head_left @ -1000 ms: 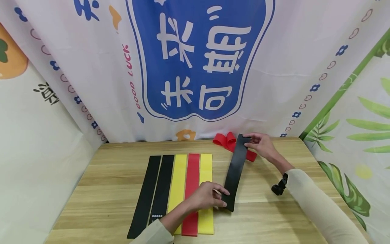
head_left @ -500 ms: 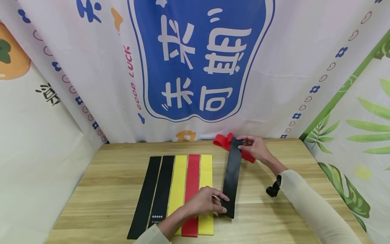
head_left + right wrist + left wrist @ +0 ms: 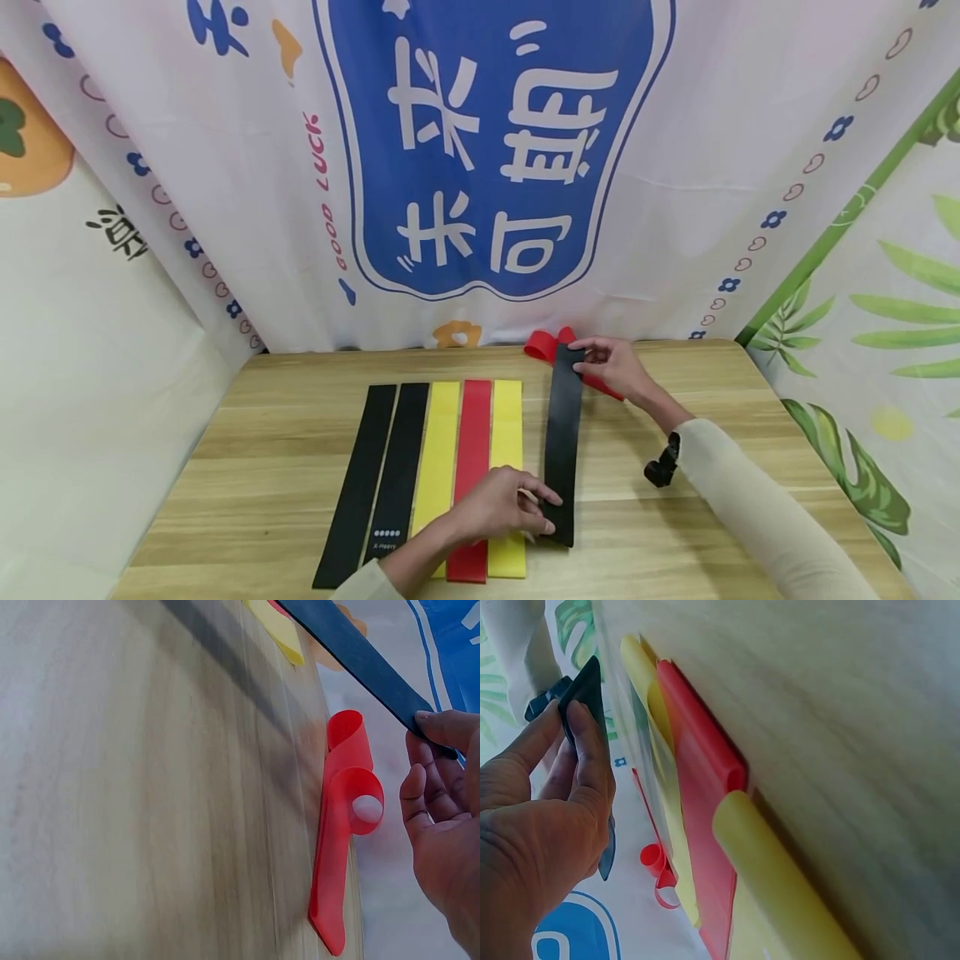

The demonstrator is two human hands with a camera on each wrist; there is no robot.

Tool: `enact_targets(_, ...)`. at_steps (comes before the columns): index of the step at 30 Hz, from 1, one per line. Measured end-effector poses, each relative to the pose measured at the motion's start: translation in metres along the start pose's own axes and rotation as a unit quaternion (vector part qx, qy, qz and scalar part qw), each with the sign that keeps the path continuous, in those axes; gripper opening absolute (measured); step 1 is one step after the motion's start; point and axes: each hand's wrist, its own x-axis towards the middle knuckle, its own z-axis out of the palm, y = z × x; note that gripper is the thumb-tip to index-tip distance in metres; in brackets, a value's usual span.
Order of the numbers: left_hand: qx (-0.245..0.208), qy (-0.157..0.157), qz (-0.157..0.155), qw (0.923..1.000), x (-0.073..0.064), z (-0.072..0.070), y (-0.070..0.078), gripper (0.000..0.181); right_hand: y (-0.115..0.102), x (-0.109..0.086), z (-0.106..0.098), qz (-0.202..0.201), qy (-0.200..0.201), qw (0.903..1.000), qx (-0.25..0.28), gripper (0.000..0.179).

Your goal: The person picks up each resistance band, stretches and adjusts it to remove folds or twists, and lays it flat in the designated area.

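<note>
A flat black resistance band [image 3: 562, 442] is held lengthwise between both hands, raised over the wooden table. My left hand [image 3: 498, 504] pinches its near end between thumb and fingers; the left wrist view shows the grip on the band's edge [image 3: 591, 690]. At the far end, my right hand [image 3: 615, 367] pinches the band's corner, also plain in the right wrist view, where the band [image 3: 360, 660] casts a shadow on the wood. To its left lie two black bands, a yellow band [image 3: 438, 450], a red band [image 3: 472, 433] and another yellow band [image 3: 507, 433], side by side.
A loosely curled red band [image 3: 543, 346] lies at the table's back edge, partly behind the held band. The wooden table [image 3: 247, 467] ends at a printed curtain [image 3: 690, 208]. One black band [image 3: 386, 500] in the row bears white dots and lettering.
Both hands have shifted the black band left and slightly nearer, closer to the yellow band at the row's right end. It now hangs straighter, and both grips are kept.
</note>
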Motion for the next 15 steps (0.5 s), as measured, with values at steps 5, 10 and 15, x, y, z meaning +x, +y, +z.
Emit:
enact_targets(5, -0.001, 0.000, 0.000, 1.0000, -0.004, 0.001, -0.001, 0.023, 0.001, 0.000, 0.007, -0.007, -0.010, 0.9999, 0.001, 0.035)
enact_targets(10, 0.009, 0.001, 0.001, 1.0000, -0.007, 0.002, -0.003, 0.023, 0.001, 0.000, 0.013, -0.010, -0.021, 0.9997, -0.004, 0.032)
enact_targets(15, 0.013, 0.000, -0.006, 0.9999, -0.009, 0.003, -0.006, 0.023, 0.004, 0.000, 0.019, -0.023, -0.031, 0.9993, -0.002, 0.032)
